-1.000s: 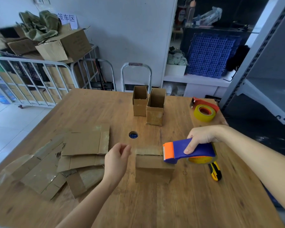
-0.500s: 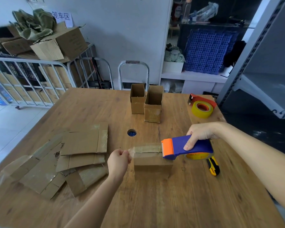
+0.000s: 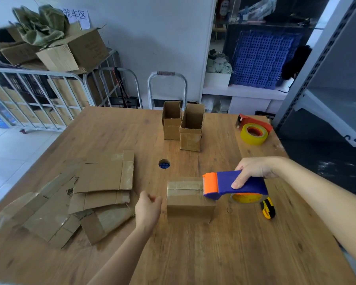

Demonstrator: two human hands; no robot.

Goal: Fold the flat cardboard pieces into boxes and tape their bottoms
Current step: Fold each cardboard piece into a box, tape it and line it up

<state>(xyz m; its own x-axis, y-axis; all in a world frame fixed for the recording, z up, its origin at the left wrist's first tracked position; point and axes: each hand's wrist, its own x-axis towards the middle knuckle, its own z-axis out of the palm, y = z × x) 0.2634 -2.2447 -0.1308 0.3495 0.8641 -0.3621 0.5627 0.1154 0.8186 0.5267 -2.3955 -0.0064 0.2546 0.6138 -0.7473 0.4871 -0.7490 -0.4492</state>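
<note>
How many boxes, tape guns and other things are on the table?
Folded boxes: 3
Tape dispensers: 2
Utility knife: 1
Pile of flat cardboard: 1, pieces overlap too much to count
Total: 7

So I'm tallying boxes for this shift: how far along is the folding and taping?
Done: two open boxes stand upright at the table's far side. In hand: a third box lies bottom up with tape across its seam; the right hand holds the tape dispenser at the strip's right end, the left hand beside the box. Left: several flat cardboard pieces piled at left.
</note>
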